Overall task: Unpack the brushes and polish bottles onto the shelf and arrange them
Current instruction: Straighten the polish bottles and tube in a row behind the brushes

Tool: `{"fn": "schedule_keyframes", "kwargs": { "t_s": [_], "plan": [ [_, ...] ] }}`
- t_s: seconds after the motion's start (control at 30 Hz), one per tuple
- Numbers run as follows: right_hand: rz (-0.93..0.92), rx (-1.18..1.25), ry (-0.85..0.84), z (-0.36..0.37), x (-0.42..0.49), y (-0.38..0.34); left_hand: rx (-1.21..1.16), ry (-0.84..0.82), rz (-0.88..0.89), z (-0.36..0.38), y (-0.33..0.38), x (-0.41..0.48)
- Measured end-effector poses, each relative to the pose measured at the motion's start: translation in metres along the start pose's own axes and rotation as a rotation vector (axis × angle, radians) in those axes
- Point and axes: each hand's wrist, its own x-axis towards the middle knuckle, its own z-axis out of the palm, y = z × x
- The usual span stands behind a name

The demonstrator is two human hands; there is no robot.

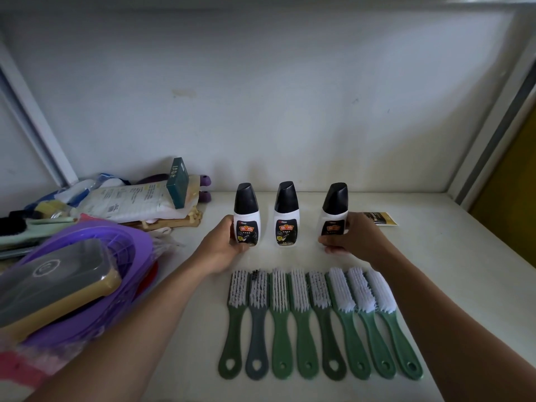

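- Eight green plastic long-handled brushes lie low centre on the white shelf.
- Left hand clasps the left black-capped white polish bottle; right hand clasps the right black-capped white polish bottle.
- Sliding either could topple it.

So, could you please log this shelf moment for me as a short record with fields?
bottles: three polish bottles upright in a row; left bottle, middle bottle, right bottle
left hand: grip on left bottle
right hand: grip on right bottle
middle bottle: untouched
brushes: eight, side by side in front of the bottles, bristles toward the bottles; seven green, second from left grey
shelf: white
left side: purple basket among piled items
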Motion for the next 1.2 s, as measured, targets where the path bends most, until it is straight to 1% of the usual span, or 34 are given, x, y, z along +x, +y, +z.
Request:
{"fn": "schedule_keyframes", "kwargs": {
  "t_s": [0.1,0.33,0.53,0.63,0.73,0.77,0.83,0.9,0.93,1.0,1.03,1.1,1.2],
  "plan": [
    [-0.008,0.012,-0.019,0.003,0.001,0.000,0.000,0.007,0.005,0.000,-0.002,0.001],
    [-0.043,-0.070,-0.093,-0.001,0.005,0.003,0.001,-0.001,-0.012,0.000,-0.001,-0.001],
    [-0.048,-0.102,-0.110,-0.003,0.008,0.006,0.001,-0.010,-0.012,-0.001,0.001,-0.003],
    [-0.065,-0.167,-0.123,-0.004,0.008,0.006,0.000,-0.012,-0.007,-0.001,0.002,-0.003],
    [-0.069,-0.261,-0.077,-0.009,0.009,0.007,-0.008,-0.014,-0.014,-0.002,0.002,-0.003],
    [-0.051,-0.257,-0.072,-0.012,0.010,0.007,-0.009,-0.017,-0.015,-0.002,0.002,-0.003],
    [-0.003,-0.175,-0.056,-0.023,0.011,0.007,-0.008,-0.026,-0.015,-0.002,0.003,-0.003],
    [0.045,-0.114,0.036,-0.034,0.017,0.010,0.002,-0.040,-0.011,-0.002,0.004,-0.004],
    [0.061,-0.128,0.104,-0.037,0.021,0.012,0.010,-0.047,-0.006,-0.002,0.005,-0.005],
    [0.042,-0.239,0.204,-0.039,0.030,0.019,0.023,-0.056,0.010,-0.001,0.007,-0.005],
    [0.020,-0.311,0.213,-0.037,0.034,0.023,0.025,-0.058,0.015,-0.001,0.007,-0.006],
    [-0.014,-0.416,0.162,-0.031,0.038,0.029,0.018,-0.059,0.009,-0.002,0.007,-0.007],
    [-0.062,-0.461,0.081,-0.025,0.046,0.036,0.009,-0.060,-0.003,-0.005,0.005,-0.007]
  ]
}}
